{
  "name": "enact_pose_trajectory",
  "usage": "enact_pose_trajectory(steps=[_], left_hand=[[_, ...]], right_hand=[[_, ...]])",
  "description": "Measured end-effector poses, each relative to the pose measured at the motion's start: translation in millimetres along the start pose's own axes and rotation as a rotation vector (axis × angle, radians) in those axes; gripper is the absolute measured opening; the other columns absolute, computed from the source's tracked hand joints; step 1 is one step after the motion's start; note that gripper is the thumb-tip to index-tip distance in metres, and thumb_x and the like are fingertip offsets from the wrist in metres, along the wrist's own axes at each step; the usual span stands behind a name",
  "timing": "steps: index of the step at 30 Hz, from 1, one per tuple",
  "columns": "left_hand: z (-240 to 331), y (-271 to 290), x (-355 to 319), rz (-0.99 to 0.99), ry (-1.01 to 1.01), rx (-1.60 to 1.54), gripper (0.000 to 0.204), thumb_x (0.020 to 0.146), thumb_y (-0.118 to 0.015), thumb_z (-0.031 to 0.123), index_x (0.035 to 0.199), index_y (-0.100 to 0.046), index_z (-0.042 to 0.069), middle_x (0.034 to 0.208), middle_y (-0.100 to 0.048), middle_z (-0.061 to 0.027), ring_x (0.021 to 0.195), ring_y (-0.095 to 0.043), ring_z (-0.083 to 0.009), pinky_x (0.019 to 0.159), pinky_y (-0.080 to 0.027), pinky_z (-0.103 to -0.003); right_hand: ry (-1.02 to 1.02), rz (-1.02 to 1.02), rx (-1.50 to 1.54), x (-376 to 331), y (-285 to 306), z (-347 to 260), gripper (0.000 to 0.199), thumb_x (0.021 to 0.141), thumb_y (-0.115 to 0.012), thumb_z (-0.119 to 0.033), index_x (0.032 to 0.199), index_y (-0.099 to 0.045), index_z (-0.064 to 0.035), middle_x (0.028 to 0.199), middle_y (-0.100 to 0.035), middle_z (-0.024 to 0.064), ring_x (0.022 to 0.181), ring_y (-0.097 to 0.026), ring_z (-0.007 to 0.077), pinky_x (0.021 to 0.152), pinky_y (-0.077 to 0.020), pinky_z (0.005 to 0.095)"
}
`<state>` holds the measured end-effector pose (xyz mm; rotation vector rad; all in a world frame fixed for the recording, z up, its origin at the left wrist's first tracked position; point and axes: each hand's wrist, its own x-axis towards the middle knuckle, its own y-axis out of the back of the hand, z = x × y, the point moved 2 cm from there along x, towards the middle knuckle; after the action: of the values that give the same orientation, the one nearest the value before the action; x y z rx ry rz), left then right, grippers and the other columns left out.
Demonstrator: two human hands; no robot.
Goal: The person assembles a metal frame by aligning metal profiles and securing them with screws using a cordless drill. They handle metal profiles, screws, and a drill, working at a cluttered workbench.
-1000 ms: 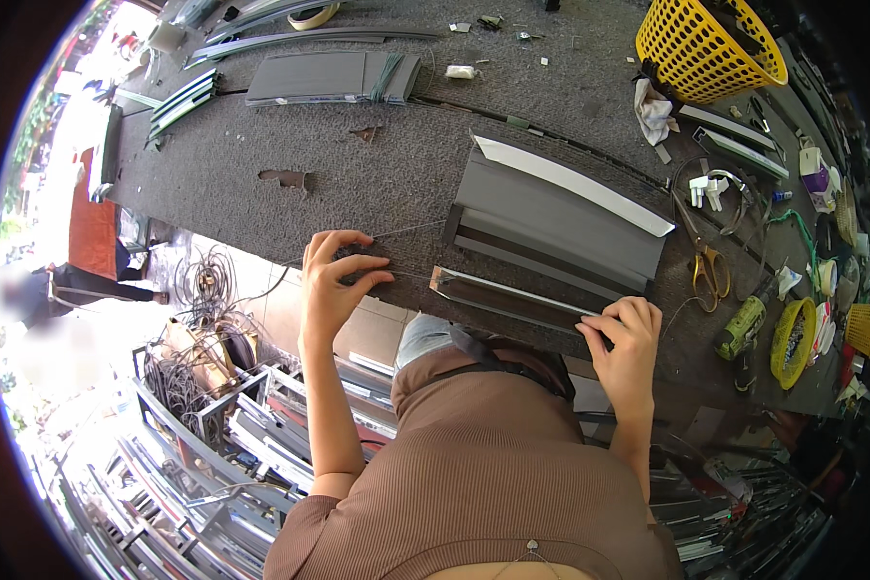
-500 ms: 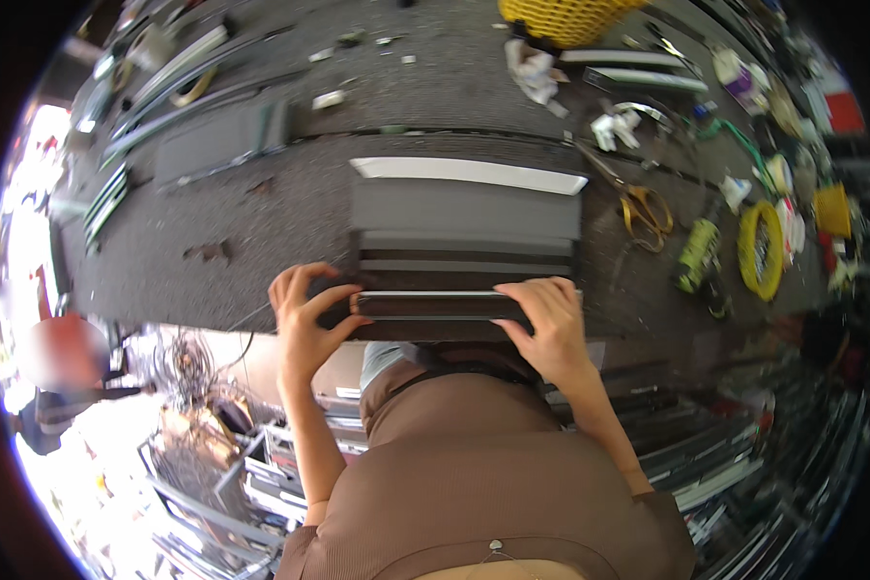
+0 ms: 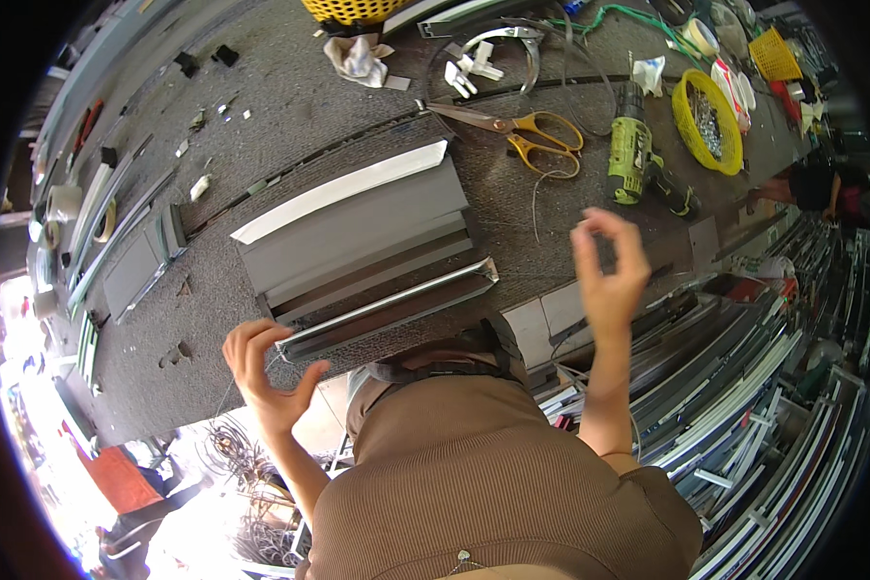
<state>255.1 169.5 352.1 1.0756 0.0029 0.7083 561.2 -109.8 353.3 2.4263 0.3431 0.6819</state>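
Observation:
A long dark rail (image 3: 387, 311) with a bright upper edge lies slanted along the near edge of the bench. My left hand (image 3: 269, 375) is at its left end, thumb and fingers spread apart; whether a fingertip touches the rail is unclear. My right hand (image 3: 611, 266) is raised away from the rail's right end. Its thumb and forefinger meet in a pinch, and anything between them is too small to make out. Just beyond the rail sits a flat grey panel (image 3: 358, 222), ridged on its near side, with a white strip (image 3: 343, 193) along its far edge.
Beyond the panel lie orange-handled scissors (image 3: 541, 143), a green cordless drill (image 3: 630, 155) and a yellow basket (image 3: 706, 121) of small metal parts. White plastic pieces (image 3: 472, 70) and a cloth (image 3: 358, 60) are farther back. Metal profiles (image 3: 715, 387) are stacked at right below the bench.
Both hands were on the rail's ends; the right has let go and moved right, while the left has opened. My view has turned and shifted right, so the bench appears tilted.

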Motion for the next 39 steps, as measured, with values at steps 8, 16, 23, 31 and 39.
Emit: enact_pose_trajectory(steps=[8,16,23,31,39], left_hand=[[84.6,-50.8,72.9,-0.140,-0.288,-0.163,0.037,0.073,-0.087,0.022,0.105,-0.072,0.012,0.102,-0.070,-0.0024,0.100,-0.064,-0.0259,0.091,-0.044,-0.041],[127.5,-76.9,114.8,-0.165,-0.415,-0.227,0.033,0.075,-0.083,0.013,0.106,-0.072,0.011,0.102,-0.070,-0.0024,0.099,-0.064,-0.0253,0.090,-0.044,-0.040],[117.3,-79.4,119.4,-0.192,-0.392,-0.351,0.022,0.079,-0.077,0.007,0.100,-0.070,0.006,0.099,-0.070,-0.0096,0.097,-0.064,-0.0299,0.090,-0.046,-0.042],[142.7,-98.0,191.2,-0.285,-0.421,-0.479,0.024,0.084,-0.073,0.006,0.107,-0.070,0.003,0.098,-0.070,-0.0114,0.094,-0.065,-0.0313,0.085,-0.050,-0.041],[323.3,-189.4,282.6,-0.301,-0.685,-0.436,0.023,0.086,-0.071,0.006,0.110,-0.071,0.004,0.102,-0.071,-0.0116,0.097,-0.067,-0.0303,0.087,-0.051,-0.041]], right_hand=[[-0.009,0.145,-0.611,61.2,66.5,80.2,0.047,0.085,-0.069,-0.003,0.131,-0.062,-0.0079,0.119,-0.067,0.0116,0.113,-0.061,0.0302,0.102,-0.0454,0.0423],[0.080,-0.298,-0.565,127.3,44.5,145.2,0.077,0.065,-0.068,0.003,0.140,-0.053,-0.0059,0.113,-0.067,0.0152,0.106,-0.062,0.0365,0.091,-0.0481,0.0442],[-0.096,-0.013,0.182,61.5,64.8,109.0,0.067,0.076,-0.074,-0.004,0.141,-0.058,-0.0017,0.112,-0.072,0.0132,0.094,-0.070,0.0299,0.084,-0.0547,0.0374],[-0.259,0.126,0.641,-51.7,73.0,25.1,0.049,0.097,-0.068,-0.040,0.118,-0.061,0.0039,0.101,-0.070,0.0138,0.093,-0.068,0.0233,0.084,-0.0547,0.0379],[-0.402,0.190,1.207,-16.9,112.3,136.1,0.098,0.082,-0.063,-0.078,0.135,-0.051,0.0042,0.114,-0.067,0.0206,0.088,-0.067,0.0219,0.082,-0.0552,0.0389]])
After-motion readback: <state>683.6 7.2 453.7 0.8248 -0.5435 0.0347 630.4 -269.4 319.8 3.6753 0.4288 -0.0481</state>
